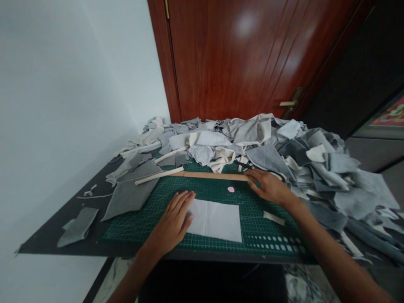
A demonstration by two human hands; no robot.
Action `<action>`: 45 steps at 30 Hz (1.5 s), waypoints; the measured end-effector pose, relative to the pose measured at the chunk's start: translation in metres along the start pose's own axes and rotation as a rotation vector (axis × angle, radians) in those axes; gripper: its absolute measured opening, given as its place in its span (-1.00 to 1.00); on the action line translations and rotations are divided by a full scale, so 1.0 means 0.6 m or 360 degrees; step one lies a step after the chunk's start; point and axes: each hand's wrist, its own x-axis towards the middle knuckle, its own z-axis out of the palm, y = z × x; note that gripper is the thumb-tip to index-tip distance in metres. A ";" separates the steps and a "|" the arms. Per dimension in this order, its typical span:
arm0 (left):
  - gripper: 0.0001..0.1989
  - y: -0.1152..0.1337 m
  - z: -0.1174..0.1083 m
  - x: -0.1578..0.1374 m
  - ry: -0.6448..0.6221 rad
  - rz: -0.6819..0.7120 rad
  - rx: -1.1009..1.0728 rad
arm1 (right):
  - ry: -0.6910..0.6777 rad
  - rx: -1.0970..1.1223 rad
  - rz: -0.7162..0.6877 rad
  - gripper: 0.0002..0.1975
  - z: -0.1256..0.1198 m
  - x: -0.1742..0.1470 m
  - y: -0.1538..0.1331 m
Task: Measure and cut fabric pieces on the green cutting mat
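Note:
My left hand (176,216) lies flat, fingers stretched out, over the left edge of a pale rectangle of cloth (217,221) with a crease down it. The cloth rests on a green cutting mat (139,225) with grid lines. Farther back, my right hand (267,185) is closed on the right end of a long wooden ruler (214,175) lying across the mat. Just behind that hand is a pair of dark scissors (243,165), partly hidden by it. A small pink piece (231,189) sits between the ruler and the cloth.
Heaped grey and cream fabric scraps (252,130) line the back and right of the dark table (47,235). At the left lie a grey cloth piece (132,195), a cream strip (159,175) and a folded scrap (80,227). A small strip (274,218) lies right of the cloth.

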 end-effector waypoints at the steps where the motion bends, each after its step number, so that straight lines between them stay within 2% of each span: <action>1: -0.43 0.005 -0.002 -0.008 0.0071 -0.0034 -0.0002 | 0.0033 0.0006 0.0021 -0.64 -0.009 -0.024 0.001; 4: -0.46 0.029 -0.006 -0.037 0.0279 -0.0127 -0.0024 | 0.0102 0.0061 0.0076 -0.64 -0.018 -0.095 -0.012; 6: -0.48 0.050 -0.004 -0.054 0.0385 -0.0162 -0.0049 | 0.0129 0.0061 0.0094 -0.66 -0.006 -0.134 -0.037; 8: -0.50 0.072 0.001 -0.065 0.0389 -0.0134 -0.0057 | 0.0070 0.0062 0.0046 -0.68 0.018 -0.161 -0.071; 11: -0.49 0.097 0.013 -0.070 0.0265 -0.0044 -0.0037 | 0.0076 0.0090 0.0039 -0.68 0.059 -0.181 -0.118; 15: -0.47 0.108 0.022 -0.068 0.0122 0.0075 -0.0043 | 0.0094 0.0173 0.0118 -0.69 0.089 -0.185 -0.151; 20: -0.48 0.110 0.021 -0.065 0.0044 0.0067 -0.0031 | 0.0129 0.0202 0.0173 -0.68 0.088 -0.184 -0.155; 34: -0.38 0.118 0.030 -0.063 -0.0001 0.0020 0.0102 | 0.0089 0.0316 0.0154 -0.71 0.090 -0.187 -0.146; 45: -0.42 0.122 0.030 -0.060 0.0020 0.0001 0.0081 | 0.0110 0.0268 0.0192 -0.75 0.091 -0.181 -0.150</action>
